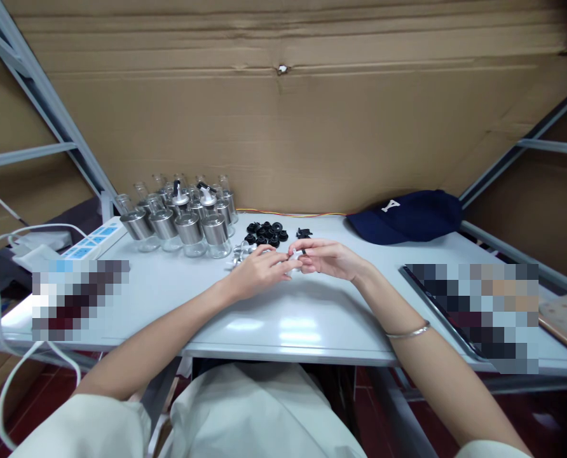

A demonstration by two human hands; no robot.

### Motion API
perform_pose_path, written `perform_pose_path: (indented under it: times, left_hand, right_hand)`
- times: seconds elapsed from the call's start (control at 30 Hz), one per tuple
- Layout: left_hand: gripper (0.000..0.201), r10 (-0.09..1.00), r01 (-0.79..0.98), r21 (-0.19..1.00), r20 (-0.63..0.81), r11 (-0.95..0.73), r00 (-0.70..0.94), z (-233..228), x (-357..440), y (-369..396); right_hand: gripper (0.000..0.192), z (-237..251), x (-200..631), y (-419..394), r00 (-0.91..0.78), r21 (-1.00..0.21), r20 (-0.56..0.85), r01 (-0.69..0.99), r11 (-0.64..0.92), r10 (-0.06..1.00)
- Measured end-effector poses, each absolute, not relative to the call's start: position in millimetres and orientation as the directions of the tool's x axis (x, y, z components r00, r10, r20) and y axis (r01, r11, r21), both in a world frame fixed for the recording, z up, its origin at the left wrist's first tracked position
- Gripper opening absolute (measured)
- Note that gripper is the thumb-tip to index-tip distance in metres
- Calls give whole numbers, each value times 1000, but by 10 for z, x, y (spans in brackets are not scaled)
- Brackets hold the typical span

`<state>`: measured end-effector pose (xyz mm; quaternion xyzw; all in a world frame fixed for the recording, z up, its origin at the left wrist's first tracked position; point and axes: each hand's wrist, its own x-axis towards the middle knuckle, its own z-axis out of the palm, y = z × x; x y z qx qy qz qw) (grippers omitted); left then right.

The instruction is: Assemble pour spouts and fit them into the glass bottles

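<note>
Over the middle of the table my two hands meet at the fingertips. The fingers of my left hand (259, 273) are closed on a small white pourer spout (295, 256). Against that spout, my right hand (334, 259) pinches a small black piece (304, 252), partly covered by the fingers. Several silvery-white pourer parts (240, 253) lie just behind my left hand. Beyond the hands is a cluster of round black stoppers (267, 234), with a few small black pieces (304, 233) to its right.
Several glass bottles with metal sleeves (188, 229) stand at back left; two carry pourer tops (180, 194). A power strip (93, 240) lies left. A navy cap (410, 216) rests at back right, near a dark-edged, blurred-out object (436, 312). Cardboard (283, 140) walls the back.
</note>
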<state>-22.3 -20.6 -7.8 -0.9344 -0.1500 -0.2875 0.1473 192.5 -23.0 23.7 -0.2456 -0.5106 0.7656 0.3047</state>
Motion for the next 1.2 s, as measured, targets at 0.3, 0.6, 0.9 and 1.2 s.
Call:
perform_pose_path:
  times: [0.3, 0.6, 0.9, 1.2]
  left_hand:
    - [31, 236, 375, -157, 545, -914, 804, -49, -221, -226]
    - [29, 173, 349, -193, 597, -917, 783, -72, -228, -212]
    - [30, 271, 399, -92, 596, -912, 756, -45, -239, -206]
    - [30, 270, 397, -99, 584, -912, 765, -65, -238, -202]
  right_hand:
    - [25, 240, 1908, -240, -703, -939, -32, -223, -263, 710]
    - [26, 234, 1905, -244, -667, -969, -8, -178, -169, 745]
    - [37, 162, 1814, -188, -416, -986, 164, -33, 165, 895]
    - [50, 212, 1817, -222, -426, -867, 309, 242, 436, 851]
